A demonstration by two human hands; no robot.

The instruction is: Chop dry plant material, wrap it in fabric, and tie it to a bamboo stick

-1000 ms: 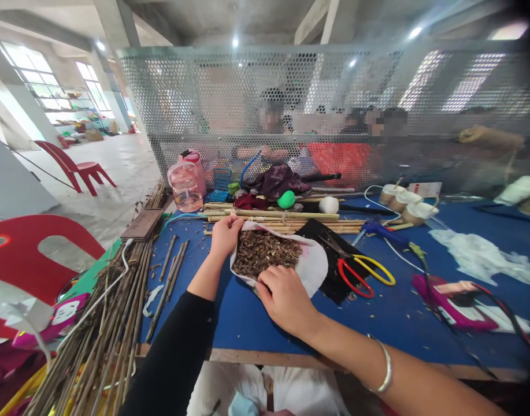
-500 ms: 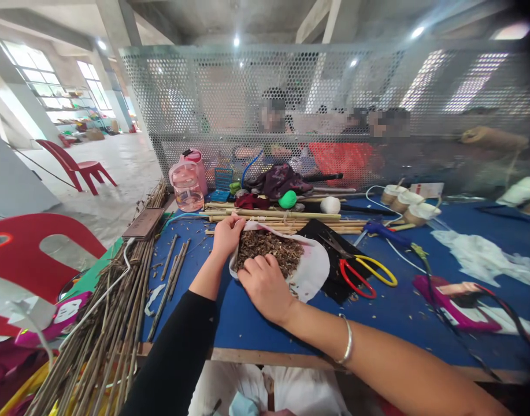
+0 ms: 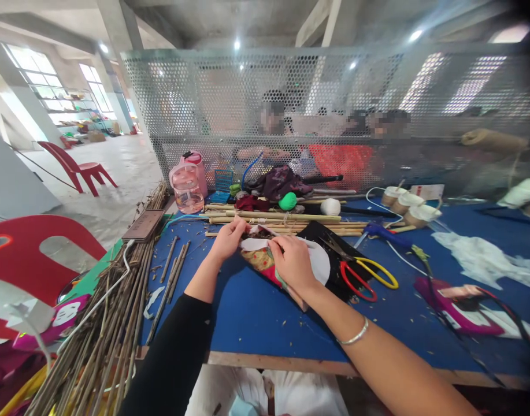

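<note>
A cloth piece [image 3: 260,260] with a patterned gold and red outer side and a white lining lies on the blue table. Brown dried plant bits [image 3: 259,233] show in a narrow strip inside its fold. My left hand [image 3: 228,238] pinches the cloth at its far left corner. The near edge is turned up, and my right hand [image 3: 293,263] grips it with bent fingers. Just to the right, scissors [image 3: 359,278] with one red and one yellow handle rest on a black cloth [image 3: 317,232].
Bamboo sticks [image 3: 282,218] lie behind the cloth; a bundle of thin twigs [image 3: 112,312] runs along the left edge. A blue glue gun [image 3: 386,232], paper cups [image 3: 406,202] and white plastic [image 3: 481,251] are at right. A perforated metal screen [image 3: 230,104] stands behind, with people beyond.
The near edge of the cloth has been lifted and folded over the plant bits, so its patterned side now shows. My right hand has moved off the plant bits onto that edge.
</note>
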